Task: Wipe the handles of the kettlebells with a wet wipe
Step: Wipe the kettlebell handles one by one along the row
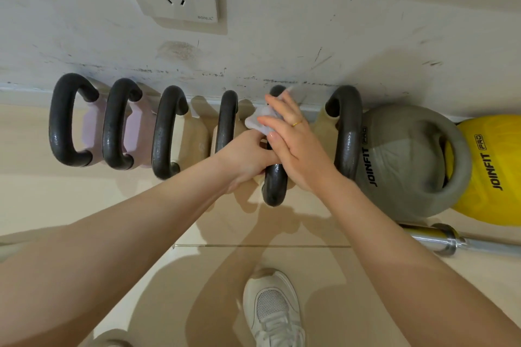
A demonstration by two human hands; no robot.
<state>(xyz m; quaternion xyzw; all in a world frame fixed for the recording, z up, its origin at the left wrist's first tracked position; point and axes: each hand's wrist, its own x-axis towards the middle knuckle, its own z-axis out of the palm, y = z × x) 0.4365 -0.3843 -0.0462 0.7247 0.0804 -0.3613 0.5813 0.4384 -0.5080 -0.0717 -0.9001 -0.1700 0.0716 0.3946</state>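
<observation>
crumpled white wet wipe (pixel 260 121) on dark glossy kettlebell handle (pixel 275 183)

Handles packed in a row against wall (pixel 282 45); narrow gaps between. Grey kettlebell (pixel 406 160) blocks right side. Barbell (pixel 451 241) lies on floor (pixel 141 205); front approach open.
</observation>
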